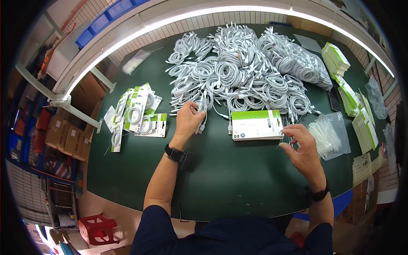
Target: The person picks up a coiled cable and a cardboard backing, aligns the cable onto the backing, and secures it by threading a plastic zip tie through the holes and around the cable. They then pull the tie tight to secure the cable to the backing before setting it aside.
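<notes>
My left hand (187, 122) is closed on a white cable at the near edge of a big heap of coiled cables (231, 74); its connector ends (201, 127) hang beside my fingers. My right hand (302, 145) is at the right end of a stack of white and green packaging cards (256, 126), thumb and fingers apart and curved. A thin strand shows near its fingertips, but whether they touch it is unclear. To the right of that hand, a clear bag (340, 134) has white cable ties (324, 137) spilling from it.
At left lie several cards with coiled cables attached (136, 112), and a small bag of ties (136, 60) behind them. Further card stacks (335, 59) line the right edge, near a dark phone (334, 102). A lamp bar (221, 9) spans the back; a red stool (97, 228) stands lower left.
</notes>
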Demonstrator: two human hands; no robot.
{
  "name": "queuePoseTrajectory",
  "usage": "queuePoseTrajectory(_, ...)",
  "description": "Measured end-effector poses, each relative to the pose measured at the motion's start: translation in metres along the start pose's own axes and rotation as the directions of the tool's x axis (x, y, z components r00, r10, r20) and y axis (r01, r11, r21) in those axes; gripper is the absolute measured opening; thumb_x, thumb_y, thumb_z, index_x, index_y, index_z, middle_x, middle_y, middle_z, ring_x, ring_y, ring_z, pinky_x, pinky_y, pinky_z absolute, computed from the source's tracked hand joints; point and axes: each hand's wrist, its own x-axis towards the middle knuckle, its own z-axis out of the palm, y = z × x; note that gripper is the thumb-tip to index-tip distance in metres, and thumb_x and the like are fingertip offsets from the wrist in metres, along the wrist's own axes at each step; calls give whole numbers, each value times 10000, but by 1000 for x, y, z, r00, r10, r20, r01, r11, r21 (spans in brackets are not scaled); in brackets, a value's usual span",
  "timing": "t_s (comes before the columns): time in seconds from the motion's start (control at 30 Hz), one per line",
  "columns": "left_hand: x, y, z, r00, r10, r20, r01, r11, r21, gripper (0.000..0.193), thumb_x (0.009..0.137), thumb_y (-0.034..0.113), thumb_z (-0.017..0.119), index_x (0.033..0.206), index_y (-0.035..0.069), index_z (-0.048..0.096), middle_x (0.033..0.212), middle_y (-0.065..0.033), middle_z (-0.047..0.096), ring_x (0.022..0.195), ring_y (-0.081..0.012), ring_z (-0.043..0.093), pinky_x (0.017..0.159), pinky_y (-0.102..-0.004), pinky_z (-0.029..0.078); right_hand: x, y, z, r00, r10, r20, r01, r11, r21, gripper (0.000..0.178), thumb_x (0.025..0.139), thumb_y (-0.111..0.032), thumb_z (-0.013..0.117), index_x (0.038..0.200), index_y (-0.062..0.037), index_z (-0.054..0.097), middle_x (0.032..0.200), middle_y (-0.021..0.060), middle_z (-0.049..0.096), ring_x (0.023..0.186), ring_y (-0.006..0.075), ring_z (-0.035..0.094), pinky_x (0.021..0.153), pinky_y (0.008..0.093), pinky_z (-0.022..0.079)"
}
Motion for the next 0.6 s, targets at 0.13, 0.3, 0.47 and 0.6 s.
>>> queuePoseTrajectory(0.13,6,2,-2,996,-20,-81,-9,941,-338,312,895,157,757,1110,-23,619,818,-47,645,675,-107,561,622,-300,483,14,-19,21,997,-46,66,33,983,179,312,817,12,764,1118,-2,685,1136,117,662,930,202,666,733,283,543)
queuePoseTrajectory(0.3,-3,39,-6,947,50,-318,-216,830,-514,242,973,144,682,1141,-20,624,822,-52,640,698,-101,556,652,-288,476,9,-21,48,974,30,224,-123,903,413,286,872,3,734,1153,12,683,1100,98,689,934,160,666,742,268,545)
queuePoseTrajectory(0.47,-54,119,0,965,258,-42,-261,940,-219,248,960,81,670,1178,-33,638,913,-108,665,792,-224,632,722,-323,509,-1,-21,66,915,141,379,-380,619,687,294,1011,-125,601,1252,43,627,1130,103,704,947,141,657,788,279,543)
queuePoseTrajectory(0.6,-89,146,19,621,784,24,-784,619,48,330,918,-1,649,1247,-19,635,973,-125,672,856,-268,646,762,-371,536,-1,-35,73,956,110,272,-275,661,698,387,1090,-263,450,1241,56,610,1104,109,692,872,155,631,795,297,527)
